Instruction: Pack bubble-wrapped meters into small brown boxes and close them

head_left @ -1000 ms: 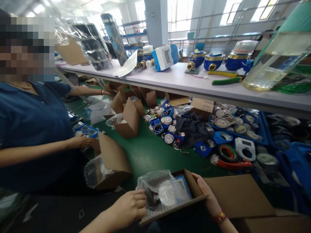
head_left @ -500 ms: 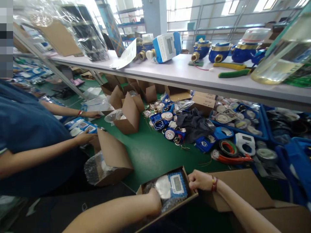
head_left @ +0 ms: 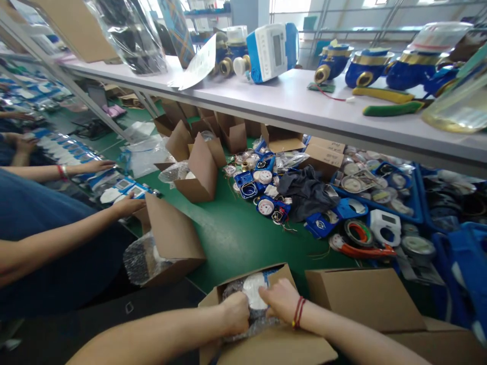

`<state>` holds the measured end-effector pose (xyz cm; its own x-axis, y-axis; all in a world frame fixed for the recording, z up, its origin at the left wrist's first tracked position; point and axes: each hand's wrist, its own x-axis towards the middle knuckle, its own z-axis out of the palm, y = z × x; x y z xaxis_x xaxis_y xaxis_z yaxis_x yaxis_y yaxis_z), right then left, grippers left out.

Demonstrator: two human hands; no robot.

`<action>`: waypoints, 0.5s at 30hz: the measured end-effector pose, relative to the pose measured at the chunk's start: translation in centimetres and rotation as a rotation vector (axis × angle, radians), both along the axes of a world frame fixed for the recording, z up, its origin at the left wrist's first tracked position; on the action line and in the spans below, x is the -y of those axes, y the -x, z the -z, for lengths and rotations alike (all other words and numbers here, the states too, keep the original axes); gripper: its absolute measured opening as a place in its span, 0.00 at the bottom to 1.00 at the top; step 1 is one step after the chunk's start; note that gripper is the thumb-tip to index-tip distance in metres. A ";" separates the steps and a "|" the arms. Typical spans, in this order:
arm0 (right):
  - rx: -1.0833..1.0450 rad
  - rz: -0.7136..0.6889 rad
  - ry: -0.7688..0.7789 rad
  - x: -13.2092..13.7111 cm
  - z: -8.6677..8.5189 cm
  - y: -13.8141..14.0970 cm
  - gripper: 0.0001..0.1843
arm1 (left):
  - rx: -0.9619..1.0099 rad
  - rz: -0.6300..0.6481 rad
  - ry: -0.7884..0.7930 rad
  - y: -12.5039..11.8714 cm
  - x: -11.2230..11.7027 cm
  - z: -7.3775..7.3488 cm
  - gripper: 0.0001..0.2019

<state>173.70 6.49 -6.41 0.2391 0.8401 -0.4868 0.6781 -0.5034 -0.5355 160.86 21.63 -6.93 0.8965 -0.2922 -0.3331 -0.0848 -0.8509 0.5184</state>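
In front of me an open cardboard box holds a white and blue water meter with bubble wrap around it. My left hand reaches into the box, its fingers closed on the bubble wrap at the meter's left side. Over the box's right part is my right hand, a red cord bracelet at the wrist. Its fingers are curled down by the meter; what they pinch, if anything, is hidden. The hand and a flap cover much of the meter's blue part.
Left, a co-worker's hand is near another open box. Meter parts, a dark cloth and a tape roll lie beyond. A closed carton stands right. A shelf with meters crosses above.
My right hand has left the box's right edge and moved inward over the meter. The near flap now lies outward toward me. The co-worker's hands have moved left.
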 end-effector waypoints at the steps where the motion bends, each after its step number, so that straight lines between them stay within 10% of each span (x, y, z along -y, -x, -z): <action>1: 0.011 -0.028 -0.014 -0.2 -0.1 0.7 0.22 | 0.033 0.056 0.008 0.4 -1.2 -1.7 0.15; 3: -0.034 -0.058 -0.085 0.1 -0.4 0.9 0.12 | 0.197 0.034 -0.002 1.9 -3.5 -5.4 0.09; 6: -0.287 0.023 -0.266 2.0 -0.9 -0.6 0.11 | 0.430 -0.436 0.070 4.1 -5.0 -9.0 0.08; 15: -0.657 0.062 -0.228 8.0 -4.1 -2.3 0.19 | -0.210 -0.226 0.666 4.8 -3.9 -5.6 0.17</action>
